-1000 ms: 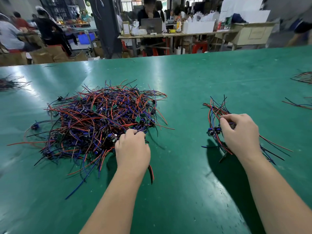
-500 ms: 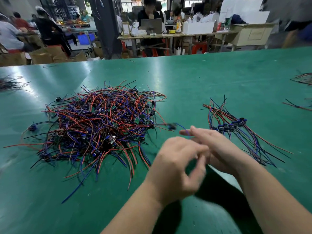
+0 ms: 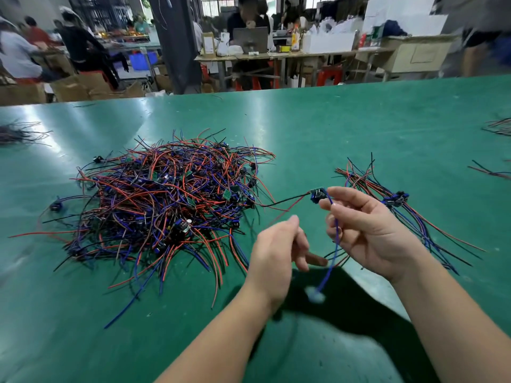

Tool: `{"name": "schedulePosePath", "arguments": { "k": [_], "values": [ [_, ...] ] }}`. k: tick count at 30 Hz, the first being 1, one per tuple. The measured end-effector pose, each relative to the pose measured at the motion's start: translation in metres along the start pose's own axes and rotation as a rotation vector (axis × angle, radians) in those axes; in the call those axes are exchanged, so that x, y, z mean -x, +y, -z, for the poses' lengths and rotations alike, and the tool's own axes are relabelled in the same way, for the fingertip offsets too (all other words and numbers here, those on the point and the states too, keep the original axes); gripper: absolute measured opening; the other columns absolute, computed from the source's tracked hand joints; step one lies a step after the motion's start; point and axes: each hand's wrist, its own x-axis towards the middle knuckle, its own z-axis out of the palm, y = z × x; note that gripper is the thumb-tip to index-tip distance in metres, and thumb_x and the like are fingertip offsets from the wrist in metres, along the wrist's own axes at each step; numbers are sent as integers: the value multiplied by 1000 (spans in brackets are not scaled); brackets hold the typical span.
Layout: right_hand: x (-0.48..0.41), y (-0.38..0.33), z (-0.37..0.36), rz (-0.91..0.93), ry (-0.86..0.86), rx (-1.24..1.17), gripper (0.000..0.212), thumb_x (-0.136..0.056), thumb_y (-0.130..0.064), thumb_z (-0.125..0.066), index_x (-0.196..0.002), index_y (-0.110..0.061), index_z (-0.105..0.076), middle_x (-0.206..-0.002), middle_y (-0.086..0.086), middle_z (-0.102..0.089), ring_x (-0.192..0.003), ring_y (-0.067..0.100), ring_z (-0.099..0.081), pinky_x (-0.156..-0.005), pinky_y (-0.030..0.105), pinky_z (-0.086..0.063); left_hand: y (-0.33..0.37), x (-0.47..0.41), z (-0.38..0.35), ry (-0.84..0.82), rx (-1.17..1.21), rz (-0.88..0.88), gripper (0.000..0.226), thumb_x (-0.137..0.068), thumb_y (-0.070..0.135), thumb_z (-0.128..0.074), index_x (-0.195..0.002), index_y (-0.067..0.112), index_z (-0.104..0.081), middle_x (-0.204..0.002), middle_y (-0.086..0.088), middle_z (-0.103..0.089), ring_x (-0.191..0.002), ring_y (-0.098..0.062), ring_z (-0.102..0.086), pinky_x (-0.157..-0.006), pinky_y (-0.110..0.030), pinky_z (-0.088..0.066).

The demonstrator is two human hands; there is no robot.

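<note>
Wired module (image 3: pixel 318 194) in right hand (image 3: pixel 367 233)

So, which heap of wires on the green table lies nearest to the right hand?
The small bundle of red, blue and black wires just beyond the right hand; unlike the big tangled pile, its blue parts sit side by side.

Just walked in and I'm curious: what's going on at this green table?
A person seems to be sorting wired parts on the table. The right hand pinches one part, its blue wire hanging down, between the tangled pile and a tidy bundle on the right. The left hand is close; whether it holds a wire is unclear.
</note>
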Motion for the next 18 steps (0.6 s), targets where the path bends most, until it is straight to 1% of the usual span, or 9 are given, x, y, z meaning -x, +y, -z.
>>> {"name": "schedulePosePath", "arguments": {
  "k": [2, 4, 5, 7, 9, 11, 13, 15, 18],
  "values": [
    [2, -1, 0, -7, -22, 17, 51, -29, -24, -97, -76, -18, -77, -79, 7, -73, -53, 8, -61, -55, 17, -51, -2, -6, 4, 23, 59, 68, 42, -88, 48, -54, -76, 9, -61, -51, -1, -58, -62, -25, -66, -74, -35, -49],
    [3, 1, -2, -35, -58, 31, 51, -28, -24, -98, -74, -16, -76, -75, 9, -72, -52, 9, -61, -54, 17, -51, -3, -9, 7, -8, 42, 53, 39, -83, 48, -53, -94, 13, -66, -74, 2, -72, -76, -11, -68, -76, -27, -49],
    [3, 3, -3, -52, -78, 31, 50, -29, -23, -98, -73, -15, -76, -74, 9, -72, -52, 9, -62, -54, 17, -52, -3, -10, 9, -22, 52, 39, 37, -81, 44, -52, -97, 15, -67, -82, 4, -74, -80, -8, -68, -75, -23, -48],
    [4, 5, -4, -80, -112, 37, 47, -33, -20, -97, -73, -13, -75, -75, 12, -72, -53, 11, -63, -54, 18, -52, -2, -11, 10, -26, 117, 19, 28, -78, 36, -56, -98, 17, -66, -87, 6, -74, -80, -4, -66, -72, -17, -49],
    [5, 6, -6, -98, -134, 63, 41, -38, -16, -95, -75, -11, -75, -78, 15, -73, -55, 12, -65, -54, 19, -53, -2, -11, 10, -13, 187, 7, 28, -76, 29, -60, -100, 16, -66, -91, 3, -74, -82, -6, -65, -76, -19, -51],
    [5, 8, -6, -126, -149, 99, 28, -49, -11, -87, -74, -12, -75, -78, 15, -73, -57, 12, -66, -55, 19, -54, -1, -11, 10, -13, 291, 9, 30, -75, 22, -61, -104, 12, -63, -95, -4, -74, -85, -13, -68, -81, -24, -54],
    [5, 9, -8, -178, -148, 162, 14, -59, -8, -76, -71, -15, -74, -76, 13, -72, -56, 14, -66, -55, 18, -53, 0, -11, 10, -23, 385, 29, 32, -75, 18, -61, -105, 9, -59, -95, -10, -74, -83, -17, -70, -78, -25, -57],
    [6, 10, -6, -225, -157, 242, 11, -62, -7, -72, -68, -17, -73, -73, 13, -71, -55, 17, -65, -51, 18, -51, 2, -10, 11, -28, 448, 50, 32, -74, 16, -62, -104, 8, -59, -92, -12, -74, -81, -18, -71, -71, -24, -57],
    [7, 9, -9, -240, -153, 302, 4, -66, -19, -72, -69, -16, -72, -68, 11, -66, -49, 13, -60, -48, 18, -47, 6, -11, 13, -24, 516, 70, 28, -72, 15, -63, -99, 9, -62, -83, -8, -72, -75, -18, -71, -69, -23, -57]
  ]
}}
